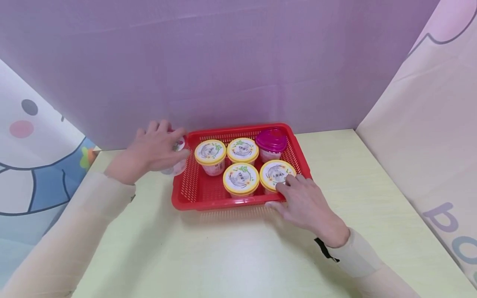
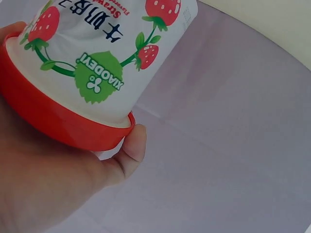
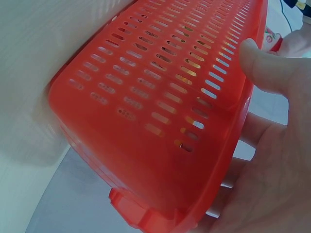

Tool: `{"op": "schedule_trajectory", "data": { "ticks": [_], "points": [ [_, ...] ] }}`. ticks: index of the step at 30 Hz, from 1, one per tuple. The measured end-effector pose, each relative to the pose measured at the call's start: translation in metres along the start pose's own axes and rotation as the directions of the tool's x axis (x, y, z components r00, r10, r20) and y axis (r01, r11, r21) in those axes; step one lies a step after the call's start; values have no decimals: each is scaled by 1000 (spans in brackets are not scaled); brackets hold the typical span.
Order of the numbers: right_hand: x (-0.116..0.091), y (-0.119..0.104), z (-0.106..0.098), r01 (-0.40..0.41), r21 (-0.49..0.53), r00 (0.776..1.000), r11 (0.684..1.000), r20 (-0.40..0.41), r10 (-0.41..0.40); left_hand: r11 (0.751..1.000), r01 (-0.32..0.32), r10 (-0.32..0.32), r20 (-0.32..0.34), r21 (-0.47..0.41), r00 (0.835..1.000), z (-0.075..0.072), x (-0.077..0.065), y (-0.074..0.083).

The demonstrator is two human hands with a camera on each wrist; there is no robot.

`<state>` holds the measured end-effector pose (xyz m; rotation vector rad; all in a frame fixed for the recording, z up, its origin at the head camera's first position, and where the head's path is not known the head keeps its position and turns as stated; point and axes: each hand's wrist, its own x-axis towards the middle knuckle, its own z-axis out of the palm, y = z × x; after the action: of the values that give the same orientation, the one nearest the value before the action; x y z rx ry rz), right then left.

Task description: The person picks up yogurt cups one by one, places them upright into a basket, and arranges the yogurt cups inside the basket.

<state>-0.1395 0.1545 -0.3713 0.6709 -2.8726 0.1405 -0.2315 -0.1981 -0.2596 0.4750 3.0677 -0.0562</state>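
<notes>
My left hand grips a white tub with a red lid and strawberry print by its lid end, at the left side of the red plastic basket. In the head view the hand covers much of this tub. With my right hand I hold the basket's front rim near the right corner, thumb outside and fingers over the edge. Those fingertips overlap a yellow-rimmed tub in the basket. Seen from the right wrist, the hand wraps the rim of the slotted basket wall.
Inside the basket stand more yellow-rimmed tubs and one tub with a magenta lid at the back right. The basket sits on a pale wooden table, close to a purple cloth wall. Printed cloth panels flank both sides.
</notes>
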Motion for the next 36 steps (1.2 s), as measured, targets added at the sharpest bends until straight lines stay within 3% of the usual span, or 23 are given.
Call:
{"op": "schedule_trajectory", "data": {
  "ticks": [7,23,30,36],
  "points": [
    [0,0,0,-5,-1,1000,1000,7,5,1000,-19,19,3,2,1000,0,1,12],
    [0,1,1,-4,-4,1000,1000,1,4,997,-69,69,-23,-31,997,15,5,39],
    [0,0,1,-1,-4,1000,1000,-5,1,994,-103,103,-13,-46,995,26,5,45],
    [-1,0,1,-6,3,1000,1000,4,6,993,-96,95,-16,-74,995,34,2,47]
  ]
}}
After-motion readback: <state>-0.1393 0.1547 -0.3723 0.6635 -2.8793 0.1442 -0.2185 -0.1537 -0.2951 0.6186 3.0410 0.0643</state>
